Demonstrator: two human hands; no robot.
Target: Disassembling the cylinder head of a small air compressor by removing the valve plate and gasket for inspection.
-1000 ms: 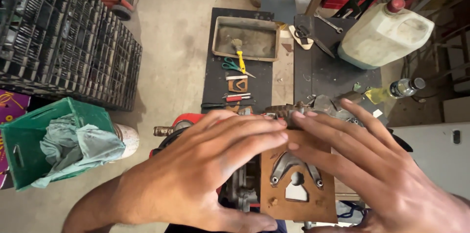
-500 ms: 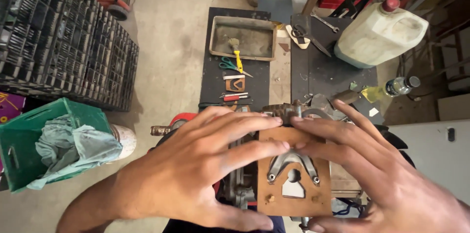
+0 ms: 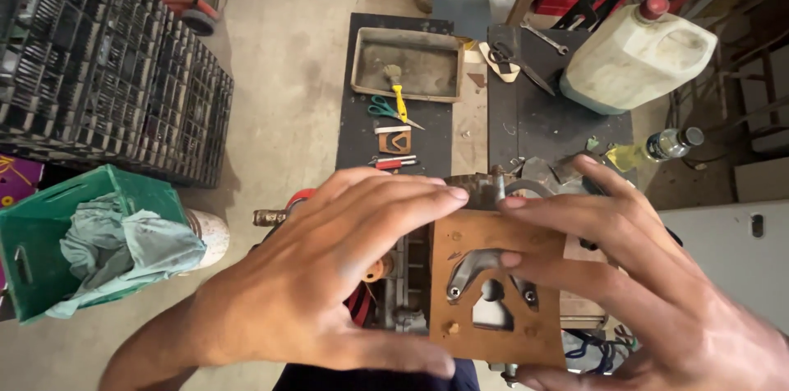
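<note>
Both my hands hold a flat brown gasket sheet [image 3: 538, 333] with cut-out openings and small holes, laid over a metal engine part [image 3: 485, 187] below me. My left hand [image 3: 329, 276] lies spread to the left of the sheet, its thumb along the lower edge and fingertips at the top left corner. My right hand [image 3: 649, 292] grips the right side, fingers reaching over the sheet's top and middle. Through the cut-out a grey metal piece [image 3: 472, 264] shows.
A dark bench [image 3: 394, 128] ahead carries a metal tray [image 3: 407, 62] with a brush, green scissors [image 3: 382, 109], a small brown gasket [image 3: 394, 140] and a white jug [image 3: 637, 58]. Black crates [image 3: 99, 79] stand at left, a green crate [image 3: 49, 235] with rags nearer me.
The gasket sheet has shifted slightly lower and to the right in view, and my hands have moved with it, fingers spread a little wider over its top edge.
</note>
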